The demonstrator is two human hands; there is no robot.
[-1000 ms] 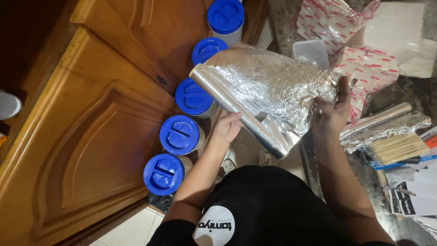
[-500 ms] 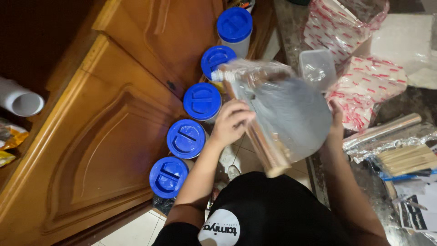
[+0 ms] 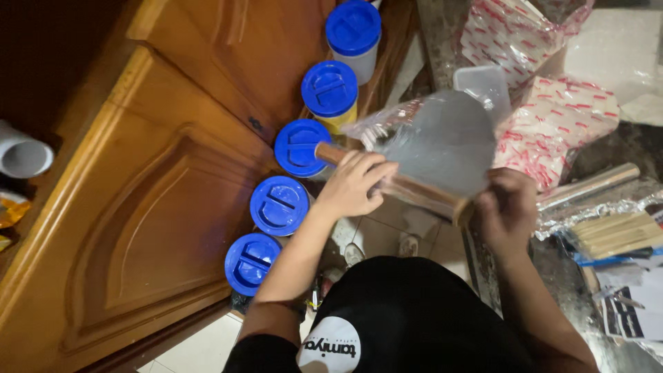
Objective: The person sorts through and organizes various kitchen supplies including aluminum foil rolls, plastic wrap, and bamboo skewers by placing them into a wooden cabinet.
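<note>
So the foil roll was held crosswise in front of the person, left hand over its middle, right hand at its right end, with the foil sheet hanging off its far side. Five lidded jars sat in a row left of the roll, along the wooden cabinet doors. A plastic tub was behind the sheet, printed bags to its right, and wooden sticks lay on crumpled foil right of the right hand.
</note>
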